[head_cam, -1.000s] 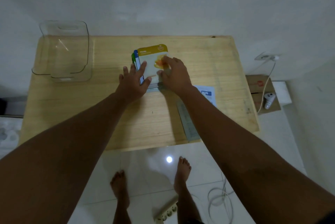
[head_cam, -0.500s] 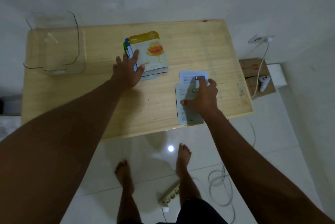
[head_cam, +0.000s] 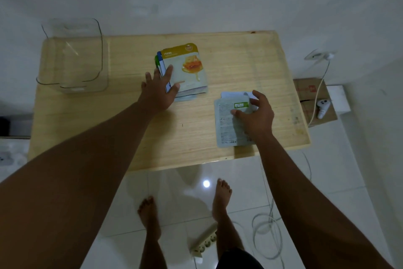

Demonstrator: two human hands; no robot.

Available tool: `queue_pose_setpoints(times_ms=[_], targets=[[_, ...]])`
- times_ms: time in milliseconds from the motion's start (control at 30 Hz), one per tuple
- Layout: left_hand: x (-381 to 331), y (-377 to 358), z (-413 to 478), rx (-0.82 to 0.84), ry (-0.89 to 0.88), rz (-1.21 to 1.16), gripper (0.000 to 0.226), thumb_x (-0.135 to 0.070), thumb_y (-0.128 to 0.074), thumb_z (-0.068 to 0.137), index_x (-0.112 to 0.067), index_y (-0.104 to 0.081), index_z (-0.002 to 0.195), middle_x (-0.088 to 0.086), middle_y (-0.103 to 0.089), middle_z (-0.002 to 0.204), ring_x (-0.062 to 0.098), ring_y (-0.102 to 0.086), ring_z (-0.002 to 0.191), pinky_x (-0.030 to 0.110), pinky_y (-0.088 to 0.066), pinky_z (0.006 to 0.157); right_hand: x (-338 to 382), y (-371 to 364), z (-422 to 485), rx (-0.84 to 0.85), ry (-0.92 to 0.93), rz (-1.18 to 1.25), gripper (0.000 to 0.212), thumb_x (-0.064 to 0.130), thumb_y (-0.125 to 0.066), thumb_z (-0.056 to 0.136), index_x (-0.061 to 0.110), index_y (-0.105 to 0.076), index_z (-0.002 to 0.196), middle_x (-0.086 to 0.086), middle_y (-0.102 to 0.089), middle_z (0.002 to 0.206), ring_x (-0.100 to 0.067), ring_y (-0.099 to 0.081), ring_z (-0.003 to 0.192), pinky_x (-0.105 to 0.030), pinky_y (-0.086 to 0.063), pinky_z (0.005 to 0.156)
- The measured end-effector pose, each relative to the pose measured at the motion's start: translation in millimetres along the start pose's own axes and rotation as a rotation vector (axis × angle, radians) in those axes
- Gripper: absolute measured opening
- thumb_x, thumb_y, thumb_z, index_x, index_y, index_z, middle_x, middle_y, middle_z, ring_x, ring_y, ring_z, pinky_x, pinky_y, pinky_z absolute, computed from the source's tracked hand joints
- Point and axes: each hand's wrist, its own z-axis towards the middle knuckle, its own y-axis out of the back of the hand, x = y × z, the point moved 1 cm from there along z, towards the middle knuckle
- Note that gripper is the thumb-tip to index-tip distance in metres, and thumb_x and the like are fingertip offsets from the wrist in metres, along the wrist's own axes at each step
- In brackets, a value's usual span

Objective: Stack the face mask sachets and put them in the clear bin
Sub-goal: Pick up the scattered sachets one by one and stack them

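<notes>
A: What is the biggest thing in front of you?

B: The wooden table [head_cam: 135,138], its far edge against the wall. Your feet stand on white tile just off its near edge. The near-left part of the top is bare wood, and so is a strip along the right edge.

A: And the clear bin [head_cam: 73,57]?

B: It stands at your far-left corner, its outer wall about level with the table's left edge. A band of bare wood lies between it and the stack of sachets [head_cam: 185,70].

A: Where is the stack?

B: Around the middle of the far half, well apart from every edge. A honey sachet lies face up on top; blue and green edges stick out at the stack's left side, so it isn't squared.

A: What is your left hand [head_cam: 160,90] doing?

B: It lies flat with fingers spread on the stack's near-left corner, pressing and gripping nothing.

A: And your right hand [head_cam: 255,114]?

B: It curls over two loose sachets [head_cam: 226,120] near the right front corner. The upper one is printed side up, its bottom edge close to the table's near edge; a second peeks out beyond it. Thumb and fingertips touch the upper one, but you cannot tell whether they pinch it.
</notes>
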Motion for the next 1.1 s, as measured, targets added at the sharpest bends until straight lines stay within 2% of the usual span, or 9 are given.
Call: queue_pose_setpoints(times_ms=[100, 167, 267, 467, 567, 700, 833, 967, 1100], targets=[[1.2, -0.6, 0.9, 0.0, -0.002, -0.016, 0.069, -0.056, -0.033, 0.095, -0.031, -0.007, 0.153, 0.018, -0.009, 0.162, 0.052, -0.002, 0.144, 0.063, -0.01, 0.113, 20.0, 4.6, 9.3, -0.02, 0.089, 0.042, 0.066, 0.022, -0.084, 0.072, 0.017, -0.056, 0.132, -0.004, -0.069, 0.12, -0.009, -0.063, 0.101, -0.002, -0.045, 0.079], [2.9, -1.3, 0.8, -0.001, -0.008, -0.028, 0.069, -0.057, -0.033, 0.095, -0.031, -0.007, 0.153, 0.018, -0.009, 0.162, 0.051, -0.002, 0.145, 0.063, -0.008, 0.114, 44.6, 3.1, 18.8, -0.033, 0.138, 0.088, 0.06, 0.018, -0.083, 0.073, 0.016, -0.06, 0.129, -0.004, -0.071, 0.116, -0.009, -0.067, 0.095, -0.012, -0.054, 0.08], [3.7, -1.2, -0.1, -0.001, -0.014, -0.037, 0.071, -0.059, -0.031, 0.093, -0.031, -0.007, 0.153, 0.019, -0.01, 0.161, 0.051, -0.001, 0.145, 0.063, -0.007, 0.114, 89.9, -10.3, 41.4, -0.067, 0.232, 0.064, 0.058, 0.008, -0.076, 0.072, 0.016, -0.063, 0.127, -0.003, -0.072, 0.104, -0.008, -0.067, 0.085, -0.005, -0.051, 0.076], [4.2, -0.8, -2.6, -0.006, -0.019, -0.075, 0.068, -0.056, -0.034, 0.095, -0.034, -0.006, 0.153, 0.019, -0.008, 0.162, 0.047, 0.002, 0.146, 0.061, -0.004, 0.116, 171.0, -74.1, 63.6, 0.041, 0.347, 0.009, 0.062, 0.0, -0.072, 0.075, 0.016, -0.058, 0.133, -0.01, -0.062, 0.129, -0.019, -0.069, 0.1, -0.022, -0.054, 0.089], [5.3, -2.7, -1.6, -0.011, -0.013, -0.087, 0.068, -0.057, -0.035, 0.095, -0.036, -0.006, 0.153, 0.019, -0.008, 0.162, 0.046, 0.003, 0.147, 0.059, -0.004, 0.116, 189.5, -105.6, 61.9, 0.155, 0.385, -0.077, 0.066, 0.008, -0.071, 0.079, 0.013, -0.049, 0.141, -0.014, -0.058, 0.135, -0.025, -0.062, 0.115, -0.021, -0.043, 0.094], [8.4, -4.5, 1.2, -0.008, -0.013, -0.097, 0.069, -0.054, -0.037, 0.095, -0.031, -0.009, 0.153, 0.019, -0.007, 0.162, 0.046, 0.003, 0.147, 0.06, -0.005, 0.117, 185.5, -120.0, 58.4, 0.239, 0.447, -0.207, 0.05, 0.021, -0.062, 0.091, 0.007, -0.053, 0.138, -0.012, -0.056, 0.14, -0.026, -0.053, 0.128, -0.028, -0.035, 0.11], [9.1, -6.3, 0.4, -0.022, -0.018, -0.099, 0.068, -0.052, -0.035, 0.096, -0.027, -0.009, 0.154, 0.021, -0.008, 0.161, 0.047, 0.002, 0.146, 0.061, -0.006, 0.116, 153.6, -112.2, 61.2, 0.239, 0.398, -0.428, 0.045, 0.027, -0.061, 0.088, 0.032, -0.056, 0.132, -0.007, -0.051, 0.134, -0.033, -0.046, 0.127, -0.05, -0.043, 0.104], [4.2, -4.5, -1.2, -0.046, -0.025, -0.181, 0.066, -0.048, -0.027, 0.098, -0.03, 0.004, 0.153, 0.016, -0.009, 0.162, 0.047, 0.003, 0.146, 0.061, -0.003, 0.115, 131.4, -118.0, 52.6, 0.333, 0.425, -0.568, 0.045, 0.045, -0.055, 0.091, 0.034, -0.05, 0.135, -0.012, -0.043, 0.135, -0.038, -0.047, 0.122, -0.051, -0.045, 0.101], [5.0, -5.2, -1.1, -0.046, -0.02, -0.165, 0.062, -0.054, -0.024, 0.097, -0.038, -0.003, 0.152, 0.018, -0.012, 0.161, 0.047, 0.002, 0.147, 0.062, -0.003, 0.115, 126.4, -122.2, 48.7, 0.305, 0.456, -0.515, 0.046, 0.048, -0.051, 0.092, 0.035, -0.047, 0.137, -0.014, -0.044, 0.137, -0.038, -0.048, 0.12, -0.054, -0.047, 0.097]])
